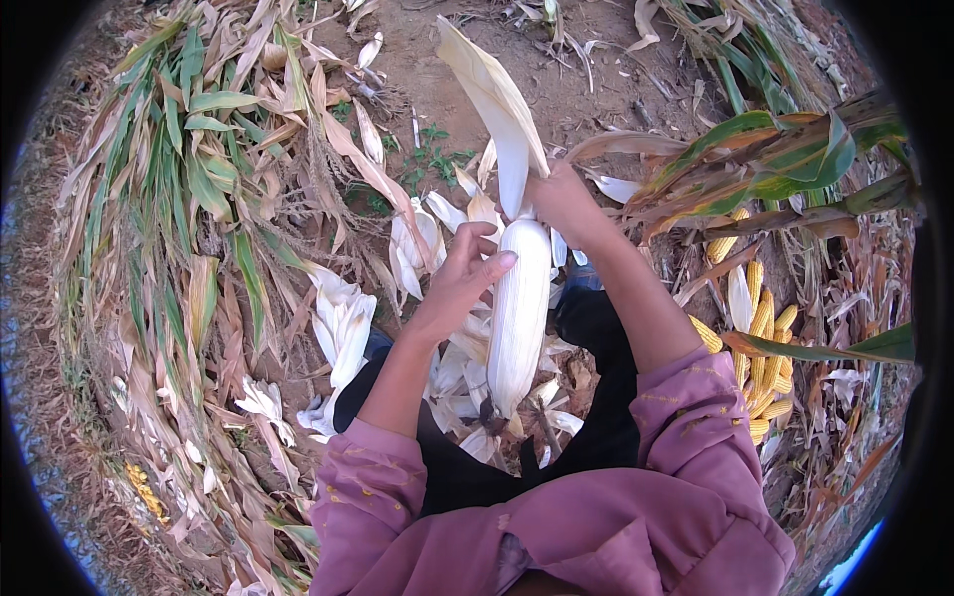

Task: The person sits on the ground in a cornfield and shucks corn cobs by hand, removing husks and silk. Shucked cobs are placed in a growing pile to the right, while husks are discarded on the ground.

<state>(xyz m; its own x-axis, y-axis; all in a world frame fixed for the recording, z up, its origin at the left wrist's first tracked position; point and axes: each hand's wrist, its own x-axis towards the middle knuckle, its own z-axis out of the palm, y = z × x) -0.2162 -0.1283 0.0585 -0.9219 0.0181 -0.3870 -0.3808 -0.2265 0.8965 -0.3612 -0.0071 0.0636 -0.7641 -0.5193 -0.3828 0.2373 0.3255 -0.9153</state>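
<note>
In front of my legs a large ear of corn [519, 308] stands lengthwise, wrapped in smooth white husk, its stem end toward me. My left hand [459, 283] is closed at its upper left side, thumb laid against the husk and the other fingers partly hidden. At the ear's far tip my right hand [571, 204] grips a long pale husk leaf [497, 109], which sticks up and away to the left. That hand's fingertips are mostly hidden behind the leaf.
Husked yellow corn ears [767, 348] lie piled at my right. Leafy corn stalks [785, 174] reach in above them. A heap of dry and green stalks [189, 149] covers the left. Loose white husks [343, 323] litter the brown soil [417, 70] around my feet.
</note>
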